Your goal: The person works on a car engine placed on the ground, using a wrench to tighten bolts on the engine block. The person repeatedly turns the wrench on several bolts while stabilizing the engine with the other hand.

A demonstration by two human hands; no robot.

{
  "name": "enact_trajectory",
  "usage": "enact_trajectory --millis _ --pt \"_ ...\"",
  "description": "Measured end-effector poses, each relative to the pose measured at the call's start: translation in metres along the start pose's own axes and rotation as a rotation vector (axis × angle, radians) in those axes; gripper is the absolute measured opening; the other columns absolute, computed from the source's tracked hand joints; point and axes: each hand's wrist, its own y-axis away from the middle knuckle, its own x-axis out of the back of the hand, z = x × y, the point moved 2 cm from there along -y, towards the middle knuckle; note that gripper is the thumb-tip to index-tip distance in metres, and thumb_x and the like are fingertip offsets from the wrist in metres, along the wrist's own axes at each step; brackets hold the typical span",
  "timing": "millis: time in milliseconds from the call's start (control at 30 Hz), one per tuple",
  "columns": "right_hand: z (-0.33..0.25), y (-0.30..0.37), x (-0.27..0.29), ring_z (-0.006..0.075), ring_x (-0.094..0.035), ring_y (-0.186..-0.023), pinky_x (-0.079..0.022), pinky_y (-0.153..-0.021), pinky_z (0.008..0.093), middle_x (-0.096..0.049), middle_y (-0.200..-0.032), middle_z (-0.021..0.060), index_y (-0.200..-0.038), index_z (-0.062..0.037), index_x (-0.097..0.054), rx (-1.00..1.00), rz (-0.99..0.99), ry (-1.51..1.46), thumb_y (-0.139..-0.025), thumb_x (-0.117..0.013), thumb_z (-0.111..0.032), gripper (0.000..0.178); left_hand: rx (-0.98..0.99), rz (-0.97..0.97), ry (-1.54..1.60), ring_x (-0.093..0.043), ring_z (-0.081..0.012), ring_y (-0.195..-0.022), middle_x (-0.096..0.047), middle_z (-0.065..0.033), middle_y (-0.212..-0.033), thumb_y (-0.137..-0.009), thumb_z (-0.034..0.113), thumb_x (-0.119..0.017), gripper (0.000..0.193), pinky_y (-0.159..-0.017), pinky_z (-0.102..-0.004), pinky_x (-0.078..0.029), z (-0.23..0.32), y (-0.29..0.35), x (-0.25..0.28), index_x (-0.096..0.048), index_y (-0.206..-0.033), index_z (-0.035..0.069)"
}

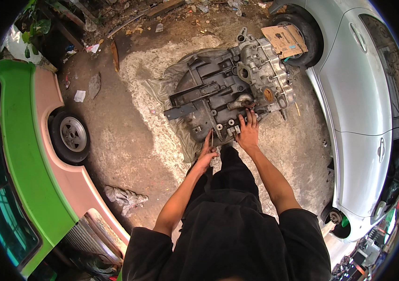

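A greasy dark engine block [225, 77] lies on its side on the ground, with a paler metal cylinder head [260, 58] at its far right. My left hand [206, 153] is closed around a slim rod-like tool [212, 139], held upright against the engine's near edge; its exact kind is too small to tell. My right hand [249, 133] rests on the engine's near right side, fingers stretched out beside a curved metal pipe fitting [240, 101]. Nothing shows in its grasp.
Crumpled grey-green cloth [184, 140] lies under the engine. A green and pink car body [52, 154] stands at left, a silver car [356, 117] at right. Cardboard [284, 41] leans on the silver car's wheel. A rag [125, 199] lies on the floor at lower left.
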Motion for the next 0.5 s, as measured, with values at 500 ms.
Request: enact_trajectory --millis 500 --pt "0.000 0.000 0.000 0.0384 -0.015 -0.150 -0.024 -0.118 0.0543 -0.023 -0.158 0.0173 -0.146 -0.0143 -0.039 -0.003 -0.007 -0.018 -0.065 -0.083 -0.022 0.092 -0.034 0.005 0.134 -0.052 -0.0154 -0.091 -0.050 -0.0063 -0.105 -0.076 -0.013 -0.053 0.105 -0.080 -0.0288 -0.047 -0.010 -0.002 -0.017 -0.006 -0.159 0.032"
